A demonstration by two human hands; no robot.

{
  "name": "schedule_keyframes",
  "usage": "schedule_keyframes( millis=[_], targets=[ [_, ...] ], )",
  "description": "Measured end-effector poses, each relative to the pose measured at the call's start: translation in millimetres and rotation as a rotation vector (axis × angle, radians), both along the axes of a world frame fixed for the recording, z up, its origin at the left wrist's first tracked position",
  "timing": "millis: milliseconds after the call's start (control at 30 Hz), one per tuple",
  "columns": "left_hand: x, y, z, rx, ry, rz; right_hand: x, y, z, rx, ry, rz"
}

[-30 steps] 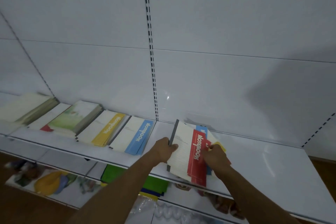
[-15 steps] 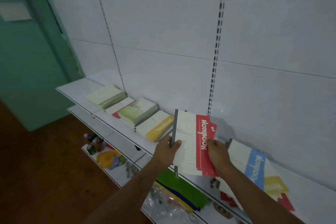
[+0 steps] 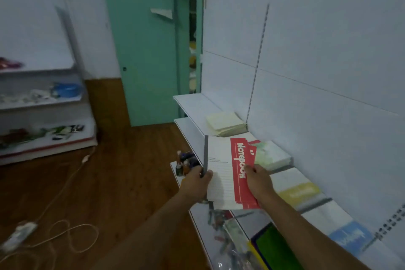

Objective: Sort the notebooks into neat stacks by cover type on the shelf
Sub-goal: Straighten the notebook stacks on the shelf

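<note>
Both hands hold a small bundle of red-banded notebooks (image 3: 228, 173) in the air above the shelf's front edge. My left hand (image 3: 196, 182) grips the grey spine side; my right hand (image 3: 258, 180) pinches the red side. Along the white shelf (image 3: 192, 107) lie stacks: pale yellow notebooks (image 3: 223, 123) farthest, a green-picture stack (image 3: 271, 155), a yellow-banded stack (image 3: 295, 188), a blue-banded stack (image 3: 341, 230). A red-cover notebook partly shows behind the held bundle. A spiral-bound notebook (image 3: 392, 223) sits at the right edge.
A lower shelf (image 3: 197, 221) holds small bottles, packets and green and yellow folders (image 3: 276, 250). A teal door (image 3: 149, 55) stands ahead. Another shelving unit (image 3: 39, 105) is on the left. A power strip and cable (image 3: 43, 232) lie on the wooden floor.
The view has swung left along the shelf. Both hands carried the red-banded notebooks leftward, past the blue and yellow stacks, away from the mixed pile on the right.
</note>
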State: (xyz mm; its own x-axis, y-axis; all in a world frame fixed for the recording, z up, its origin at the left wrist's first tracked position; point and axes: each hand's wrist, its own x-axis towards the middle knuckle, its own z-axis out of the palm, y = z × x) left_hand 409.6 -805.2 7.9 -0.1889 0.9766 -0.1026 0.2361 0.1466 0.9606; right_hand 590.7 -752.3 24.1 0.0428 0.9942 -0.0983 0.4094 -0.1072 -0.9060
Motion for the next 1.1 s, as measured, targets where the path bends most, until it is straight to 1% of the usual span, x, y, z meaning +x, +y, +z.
schedule_keyframes(
  millis=[167,333,467,700,900,1000,1100],
  targets=[
    [-83,6,-5,0.006,-0.072,0.091,-91,28,-7,-0.008,-0.011,0.121],
    [-142,21,-13,-0.029,-0.035,0.243,-159,55,-14,-0.020,-0.010,0.213],
    [-178,47,-25,-0.075,-0.037,0.318,-202,89,-26,-0.046,-0.027,0.270],
    [-245,133,-21,-0.075,0.030,0.373,-279,193,-35,-0.011,-0.020,0.346],
    [-302,224,1,-0.051,0.105,0.431,-341,291,-11,0.001,0.000,0.405],
    [-323,265,6,-0.023,0.115,0.440,-363,332,-2,0.018,0.008,0.405],
    [-337,304,5,-0.023,0.113,0.426,-376,366,-3,-0.011,0.016,0.388]
  ],
)
